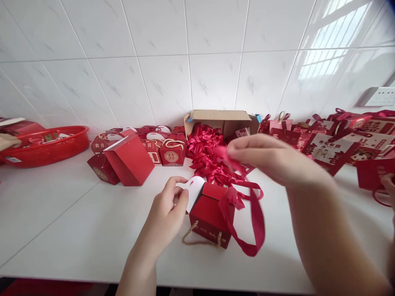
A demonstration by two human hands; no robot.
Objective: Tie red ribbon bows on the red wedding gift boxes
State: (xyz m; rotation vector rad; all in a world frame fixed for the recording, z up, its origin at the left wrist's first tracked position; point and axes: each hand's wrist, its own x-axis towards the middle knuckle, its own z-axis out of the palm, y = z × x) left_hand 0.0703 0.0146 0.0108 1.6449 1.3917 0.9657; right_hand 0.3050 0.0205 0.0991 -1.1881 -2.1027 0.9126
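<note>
A small red gift box (207,213) stands on the white table, with a twisted gold cord handle (200,243) hanging at its front. My left hand (169,205) pinches the raised flap (194,190), whose white inner side has a small hole. Above and to the right of the box, my right hand (268,158) is closed on a dark pink ribbon (258,218), its fingers slightly blurred. The ribbon loops down along the box's right side, with a bow knot over the top right corner.
Behind stands an open cardboard box (222,115) spilling ribbon bows (205,144). More red boxes (131,160) stand at left, beside a red plastic basin (61,150). Finished-looking gift boxes (327,150) crowd the right. Another person's hand (389,185) shows at the right edge.
</note>
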